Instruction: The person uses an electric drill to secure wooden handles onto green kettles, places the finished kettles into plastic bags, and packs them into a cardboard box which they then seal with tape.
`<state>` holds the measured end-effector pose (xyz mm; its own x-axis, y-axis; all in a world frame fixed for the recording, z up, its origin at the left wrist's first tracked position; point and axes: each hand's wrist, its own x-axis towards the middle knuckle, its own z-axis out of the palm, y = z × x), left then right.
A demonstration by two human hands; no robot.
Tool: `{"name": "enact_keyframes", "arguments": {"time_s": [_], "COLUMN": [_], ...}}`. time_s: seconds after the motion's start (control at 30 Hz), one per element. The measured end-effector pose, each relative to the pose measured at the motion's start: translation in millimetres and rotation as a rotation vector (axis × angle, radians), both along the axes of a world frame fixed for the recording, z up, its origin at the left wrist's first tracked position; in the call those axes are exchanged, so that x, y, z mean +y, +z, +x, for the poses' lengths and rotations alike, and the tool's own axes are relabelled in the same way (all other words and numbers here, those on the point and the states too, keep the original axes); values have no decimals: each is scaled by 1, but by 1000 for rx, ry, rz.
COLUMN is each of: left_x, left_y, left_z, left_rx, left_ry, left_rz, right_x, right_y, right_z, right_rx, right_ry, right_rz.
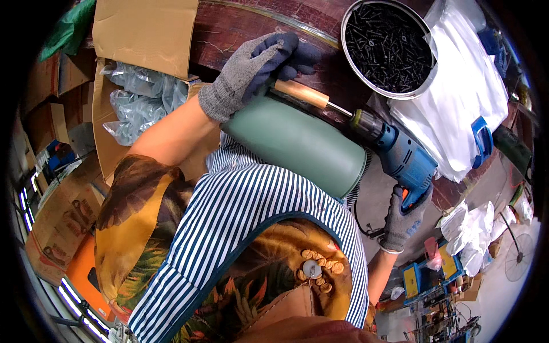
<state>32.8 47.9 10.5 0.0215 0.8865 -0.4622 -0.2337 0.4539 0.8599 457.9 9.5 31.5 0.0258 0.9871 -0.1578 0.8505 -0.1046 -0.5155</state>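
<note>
My right hand [407, 216], in a grey glove, is wrapped round the handle of a blue power drill [407, 160]. The drill's black chuck points up and left. From the chuck runs a thin metal shaft with a wooden handle [302, 92] at its far end. Just above and left of that wood is my left hand [251, 68], in a grey glove with dark blue coated fingers. Its fingers are loosely curled and look apart, with nothing visible in them. Below the wooden handle, a smooth green cylinder [297, 146] lies against my striped apron [234, 211].
A round tub [347, 63] full of black screws stands at the upper right, beside white plastic sheeting [457, 97]. A blue-handled item [482, 142] lies on the sheeting. On the left, an open cardboard box [146, 34] holds clear plastic bags [137, 103]. The dark red tabletop [246, 28] extends behind.
</note>
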Motion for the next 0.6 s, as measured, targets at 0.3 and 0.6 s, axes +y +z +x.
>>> {"name": "enact_keyframes", "arguments": {"time_s": [0.3,0.6], "left_x": [3,-50], "left_y": [2,23], "left_z": [22,47], "left_rx": [16,1381], "left_ry": [-77,-466], "left_rz": [105,661], "right_x": [-4,3], "right_y": [-11,-32], "right_z": [2,46], "right_rx": [123,109], "right_ry": [-7,44], "right_rz": [59,231]}}
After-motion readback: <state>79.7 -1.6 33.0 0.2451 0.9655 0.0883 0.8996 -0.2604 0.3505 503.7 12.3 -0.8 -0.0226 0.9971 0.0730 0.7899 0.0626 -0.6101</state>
